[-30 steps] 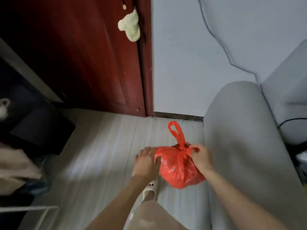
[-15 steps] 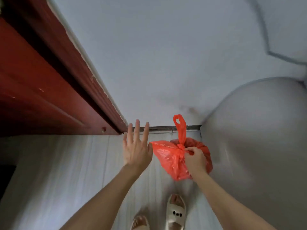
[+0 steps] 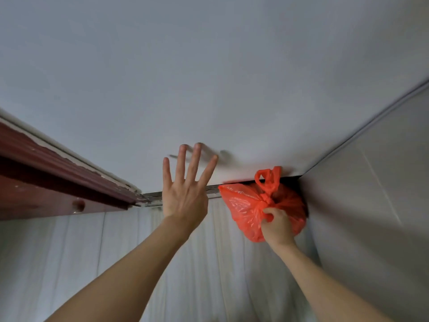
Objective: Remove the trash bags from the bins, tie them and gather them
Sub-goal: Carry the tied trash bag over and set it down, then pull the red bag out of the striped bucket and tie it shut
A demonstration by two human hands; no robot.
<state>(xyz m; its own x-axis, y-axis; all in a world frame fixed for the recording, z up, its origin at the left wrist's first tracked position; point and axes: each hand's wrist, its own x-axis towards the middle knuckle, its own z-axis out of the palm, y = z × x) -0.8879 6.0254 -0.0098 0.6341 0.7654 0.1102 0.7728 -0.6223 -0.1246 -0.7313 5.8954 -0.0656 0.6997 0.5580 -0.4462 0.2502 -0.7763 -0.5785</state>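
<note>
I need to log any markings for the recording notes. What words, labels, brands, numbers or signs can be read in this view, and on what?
None: no readable text anywhere in this view.
The red trash bag, gripped just below its knot by the right hand, shows only creases and glare, no print.
The white wall, the dark red door and the open left hand bear no marks.

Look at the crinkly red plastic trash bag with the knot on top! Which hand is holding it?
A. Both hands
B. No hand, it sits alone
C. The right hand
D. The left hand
C: the right hand curls its fingers into the crinkly red plastic trash bag just below the knot, while the left hand is spread flat with straight fingers, apart from the bag and holding nothing.
</note>
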